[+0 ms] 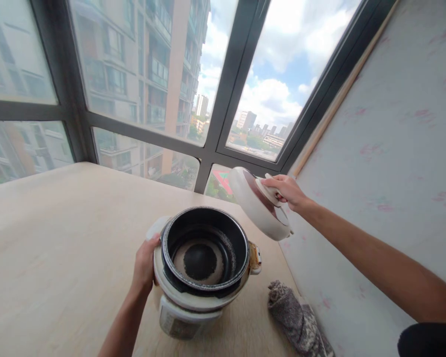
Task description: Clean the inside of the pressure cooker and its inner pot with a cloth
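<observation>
A white electric pressure cooker point(193, 302) stands on the wooden surface, its top uncovered. Inside sits a dark inner pot point(223, 218) with a worn, pale patch around a black middle. My left hand point(145, 260) is closed on the cooker's left side, near the rim; what its fingertips grip there is partly hidden. Up and to the right, my right hand point(287, 191) wraps round the handle of the white and brown lid point(258, 210). The lid is tilted and held off the cooker, apart from the rim.
A rolled grey patterned cloth point(295, 315) lies right of the cooker, near the papered wall point(394, 163). Dark-framed windows point(144, 134) border the far edge of the pale wooden surface point(59, 258). A stained side bracket point(255, 258) juts from the cooker's right.
</observation>
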